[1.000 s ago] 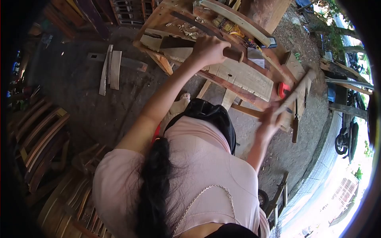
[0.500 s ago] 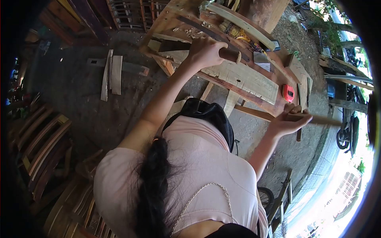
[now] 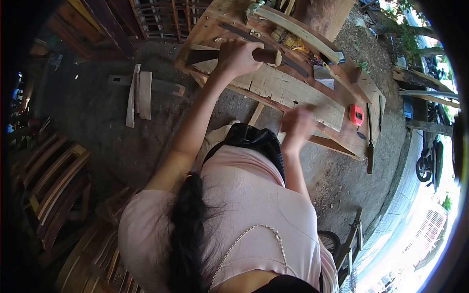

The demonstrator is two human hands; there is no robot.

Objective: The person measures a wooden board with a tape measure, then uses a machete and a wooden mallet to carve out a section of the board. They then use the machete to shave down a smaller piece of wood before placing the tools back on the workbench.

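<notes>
My left hand (image 3: 239,56) is curled tight around a wooden handle (image 3: 266,57), and the round end pokes out past my thumb. I think I grip it like this to keep it steady. It is over the long board (image 3: 288,93), but I can't tell if they touch. My right hand (image 3: 299,124) is a blur by the board's near edge, so I can't tell how open it is or if it has anything. The board lies flat on the bench (image 3: 207,27), which likely keeps it firm. 1 red tape measure (image 3: 356,115) sits near its end, maybe for easy reach. Pale wood pieces (image 3: 145,95) lie on the dark floor (image 3: 97,117).
</notes>
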